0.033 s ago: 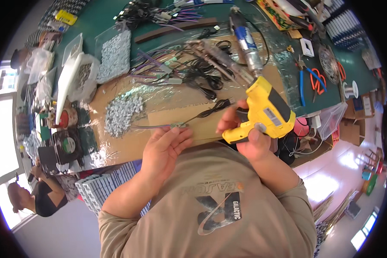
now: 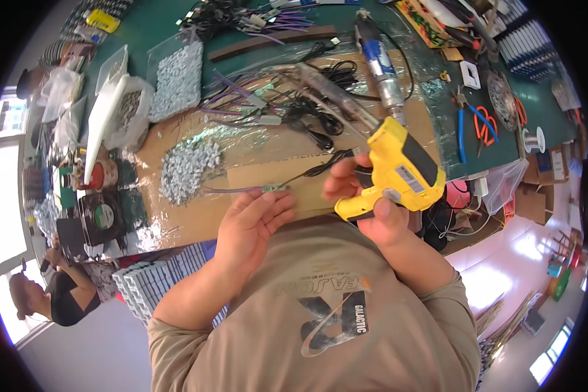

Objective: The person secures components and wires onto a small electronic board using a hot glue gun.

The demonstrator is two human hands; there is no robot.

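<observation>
Head view: both hands at the 6 o'clock edge of the bench (image 2: 137,38).
Left hand (image 2: 249,221): fingers narrow, pinching the small green board (image 2: 275,187).
Board's place: over the cardboard (image 2: 255,174), at 3 o'clock from the white pieces (image 2: 191,166).
Right hand (image 2: 384,228): fingers curled loosely around the yellow soldering gun (image 2: 405,175).
Gun's tip: toward 10 o'clock.

Shirt (image 2: 317,310) bears lettering (image 2: 358,317), the yellow tool (image 2: 389,157) a label (image 2: 409,178)
</observation>
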